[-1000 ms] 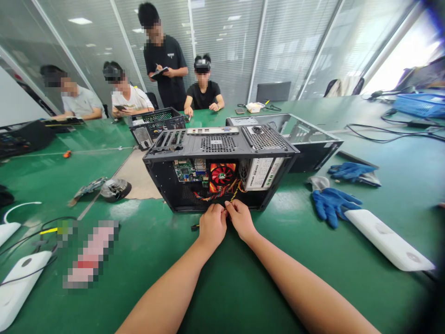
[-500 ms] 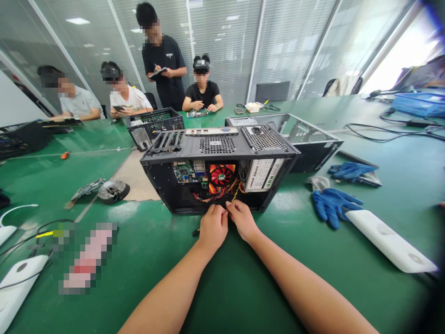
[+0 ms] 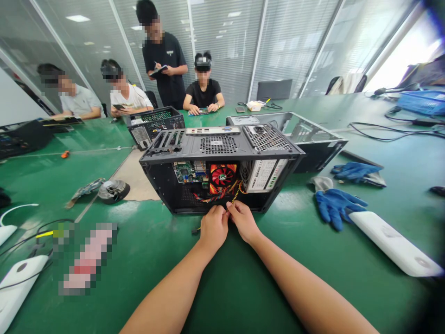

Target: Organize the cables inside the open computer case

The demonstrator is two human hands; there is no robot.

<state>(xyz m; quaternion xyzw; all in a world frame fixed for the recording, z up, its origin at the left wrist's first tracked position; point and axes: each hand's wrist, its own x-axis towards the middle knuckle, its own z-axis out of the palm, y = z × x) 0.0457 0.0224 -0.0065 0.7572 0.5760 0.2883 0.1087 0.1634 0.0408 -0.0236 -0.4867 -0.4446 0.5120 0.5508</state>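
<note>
A black computer case (image 3: pixel 156 185) lies open on the green table (image 3: pixel 222 287), its open side facing me. Inside it show a green circuit board (image 3: pixel 186 172), a red fan (image 3: pixel 222 176), a power supply (image 3: pixel 267 175) and coloured cables (image 3: pixel 215 196). At the case's front lower edge, my left hand (image 3: pixel 213 226) and my right hand (image 3: pixel 243 221) meet with fingers pinched on a thin yellow-and-black cable (image 3: pixel 235 197) coming from the case. A small dark connector (image 3: pixel 195 231) sticks out left of my left hand.
Another open case (image 3: pixel 313 155) stands behind on the right, a smaller one (image 3: pixel 156 121) behind on the left. Blue gloves (image 3: pixel 335 204) and a white power strip (image 3: pixel 392 243) lie at right. A round metal part (image 3: pixel 113 190) lies at left. Several people are across the table.
The view has shifted slightly, and the cable near my fingers lies a little differently. My hands keep nearly the same place and grip. Across the table, a seated person's hands have moved.
</note>
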